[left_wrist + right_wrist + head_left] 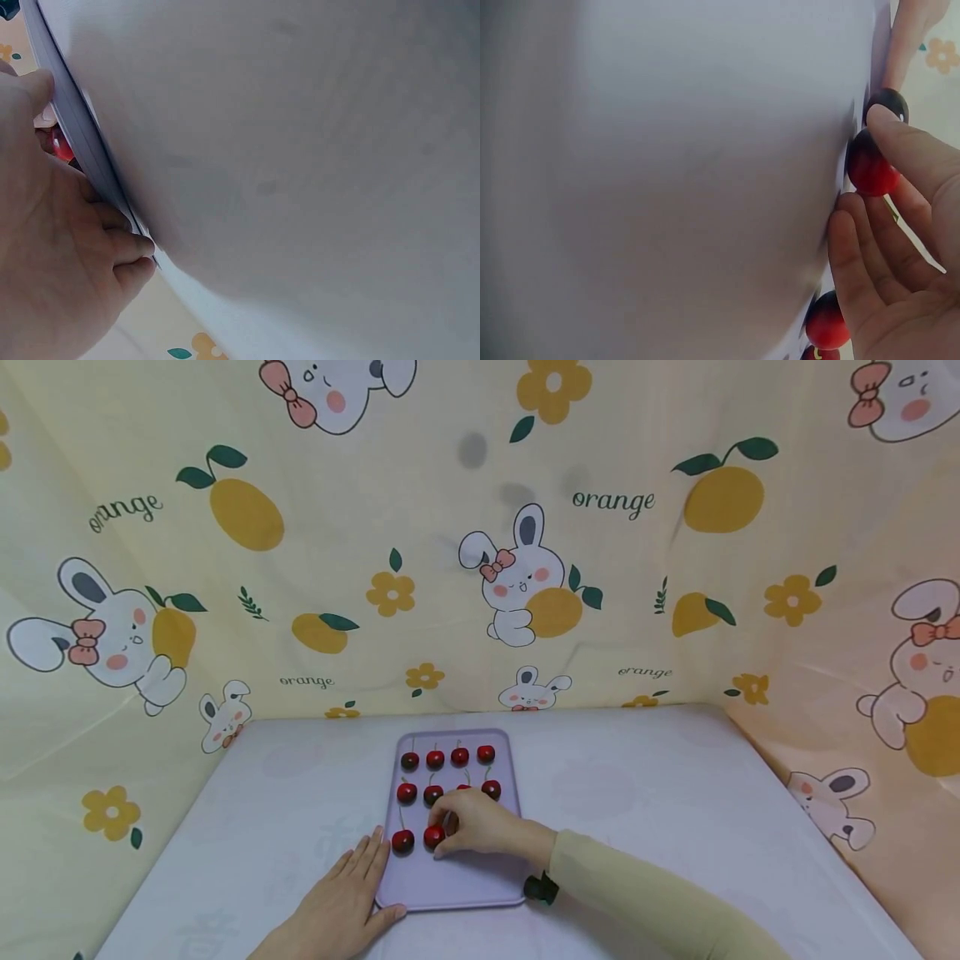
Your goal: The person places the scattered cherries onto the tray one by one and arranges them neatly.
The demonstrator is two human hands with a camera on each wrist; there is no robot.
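A lilac rectangular tray (457, 881) lies on the table with red cherries in rows. My right hand (480, 822) reaches over it from the right and pinches a cherry (434, 837) in the front row between thumb and fingers. In the right wrist view, that dark-and-red cherry (874, 165) sits between the thumb and the other fingertips. Left of it is another front-row cherry (402, 842) with an upright stem. My left hand (341, 893) rests flat with straight fingers along the tray's left edge, its thumb at the front corner. The right hand partly covers one middle-row cherry (464, 788).
A back row of cherries (435, 758) stands along the tray's far end. A dark object (541, 887) shows under the right sleeve, beside the tray's front right corner. Behind the white table (637, 785) hangs a patterned curtain (450, 468) with rabbits and oranges.
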